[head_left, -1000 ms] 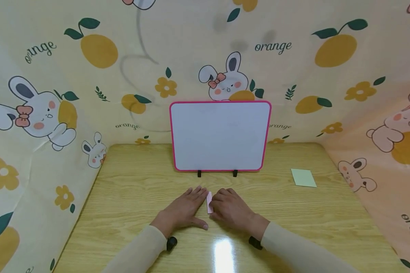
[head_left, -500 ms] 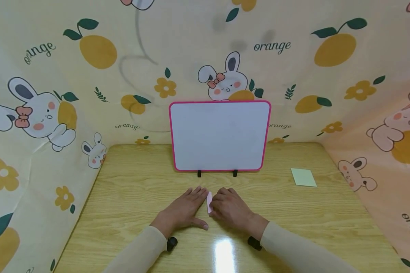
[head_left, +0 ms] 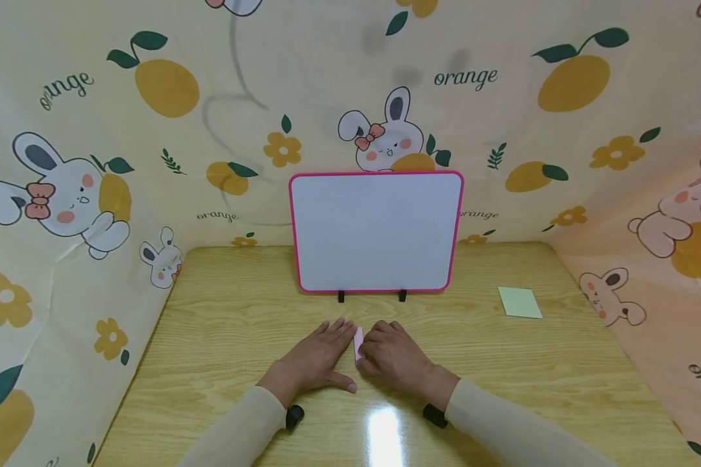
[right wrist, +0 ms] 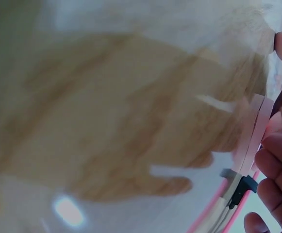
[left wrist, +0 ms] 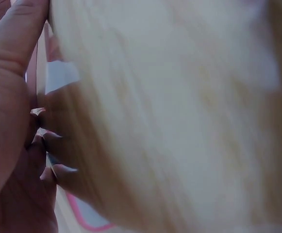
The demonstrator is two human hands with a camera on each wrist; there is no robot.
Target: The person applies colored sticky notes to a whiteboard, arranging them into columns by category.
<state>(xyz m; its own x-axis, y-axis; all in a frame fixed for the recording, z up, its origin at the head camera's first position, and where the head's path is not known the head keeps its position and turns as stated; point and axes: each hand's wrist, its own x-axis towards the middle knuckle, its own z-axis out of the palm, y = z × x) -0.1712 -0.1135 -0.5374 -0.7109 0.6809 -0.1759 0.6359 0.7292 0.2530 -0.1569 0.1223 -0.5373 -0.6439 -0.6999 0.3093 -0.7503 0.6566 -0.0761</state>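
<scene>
Pink paper strip (head_left: 358, 342) lay on the wood-grain table (head_left: 228, 350) between the left hand (head_left: 311, 360), flat with fingers extended, and the right hand (head_left: 400, 358), its bent fingers against the paper, whether pinching or not unclear.

Whiteboard (head_left: 376, 232): magenta frame, upright, located beyond the fingers (head_left: 334, 329). Two black feet (head_left: 341, 297) project from its lower edge toward the fingers. Pale green paper square (head_left: 520, 302): flat, beyond and to the right of the fingers, well apart. Wood-grain table (head_left: 210, 324): surface beneath the fingers; bright reflection on the near side. Printed cloth (head_left: 315, 78): rabbits, oranges and flowers; behind the whiteboard and on both sides of the fingers.
</scene>
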